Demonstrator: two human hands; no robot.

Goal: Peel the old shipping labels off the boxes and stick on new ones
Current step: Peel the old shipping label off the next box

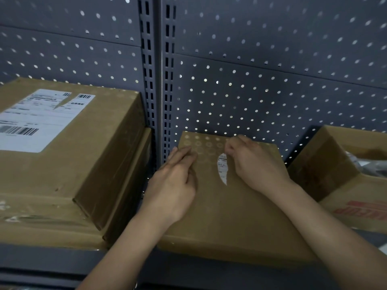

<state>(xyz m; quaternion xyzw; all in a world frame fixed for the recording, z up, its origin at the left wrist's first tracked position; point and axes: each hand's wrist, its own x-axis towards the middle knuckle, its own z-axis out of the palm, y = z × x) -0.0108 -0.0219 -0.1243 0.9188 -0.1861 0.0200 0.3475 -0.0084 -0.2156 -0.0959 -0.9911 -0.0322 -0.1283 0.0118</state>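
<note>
On top of the middle box [240,210], toward its far edge, lies a thin white label strip [222,168], torn to a sliver. The right hand [253,164] pinches the strip's upper end with curled fingers. The left hand [176,181] rests flat on the box top beside it, fingers pressed together. Such paper is light, limp and likely to tear, so a grip close to the lifted end seems best. Left of the box sits a larger carton [94,164] bearing a full label [37,120], right of it an open carton [335,164], and behind it a pegboard panel [272,80]. Nothing blocks the strip.
</note>
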